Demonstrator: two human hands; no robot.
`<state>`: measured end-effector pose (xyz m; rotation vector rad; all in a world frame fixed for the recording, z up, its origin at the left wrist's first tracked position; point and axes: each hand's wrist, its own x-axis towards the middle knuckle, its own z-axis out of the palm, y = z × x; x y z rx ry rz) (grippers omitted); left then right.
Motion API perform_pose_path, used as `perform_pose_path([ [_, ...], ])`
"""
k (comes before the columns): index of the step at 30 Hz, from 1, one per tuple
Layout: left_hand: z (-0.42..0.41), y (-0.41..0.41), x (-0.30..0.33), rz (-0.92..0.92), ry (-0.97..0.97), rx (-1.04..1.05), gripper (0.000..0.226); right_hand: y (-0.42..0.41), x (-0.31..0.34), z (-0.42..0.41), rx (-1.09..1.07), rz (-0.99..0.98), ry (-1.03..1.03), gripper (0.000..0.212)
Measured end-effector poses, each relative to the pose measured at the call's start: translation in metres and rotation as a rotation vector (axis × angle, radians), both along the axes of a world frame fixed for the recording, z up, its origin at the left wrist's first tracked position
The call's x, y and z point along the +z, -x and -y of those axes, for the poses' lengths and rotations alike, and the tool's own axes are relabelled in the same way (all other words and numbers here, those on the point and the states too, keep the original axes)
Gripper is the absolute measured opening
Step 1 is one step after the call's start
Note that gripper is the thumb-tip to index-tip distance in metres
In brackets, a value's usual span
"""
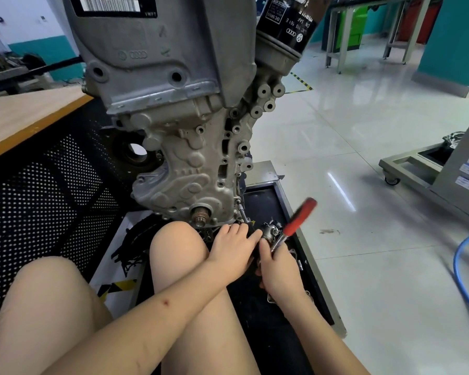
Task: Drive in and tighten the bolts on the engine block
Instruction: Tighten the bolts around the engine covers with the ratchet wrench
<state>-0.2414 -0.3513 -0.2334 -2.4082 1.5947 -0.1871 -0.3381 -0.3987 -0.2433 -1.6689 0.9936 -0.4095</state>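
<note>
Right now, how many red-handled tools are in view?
1. The red-handled ratchet is held in the right hand, low beside the engine block, over the black tray. Others may be hidden under the hands.

Glossy tiled floor [363, 131], teal walls [455, 36], workbench [25, 115]

The engine block [190, 147] is rough, matt grey cast metal. The oil filter [290, 25] has a glossy black shell. The ratchet [290, 228] has a bright metal shaft and a red plastic grip. The bench [25, 115] top is pale matt wood. The floor [363, 125] tiles are glossy.
</note>
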Motion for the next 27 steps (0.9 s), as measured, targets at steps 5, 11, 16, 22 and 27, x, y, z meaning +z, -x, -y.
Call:
perform_pose_path([
  [5,0.0,0.001,-0.002,-0.025,-0.013,0.005,0.049,-0.002,-0.004,-0.003,0.12,-0.138,0.312,0.032],
  [11,0.002,0.002,0.001,-0.041,0.055,0.052,0.061,-0.005,0.0,0.001,-0.027,0.12,-0.261,0.035],
  [16,0.003,0.005,0.003,-0.041,0.06,0.06,0.059,-0.003,0.005,0.005,-0.128,0.19,-0.705,0.045],
  [22,0.002,0.007,0.002,-0.034,0.058,0.051,0.063,-0.001,0.003,0.003,-0.073,0.144,-0.39,0.041],
  [27,0.0,0.005,0.0,-0.054,0.04,0.034,0.044,0.0,-0.002,-0.005,0.128,-0.049,0.244,0.029],
])
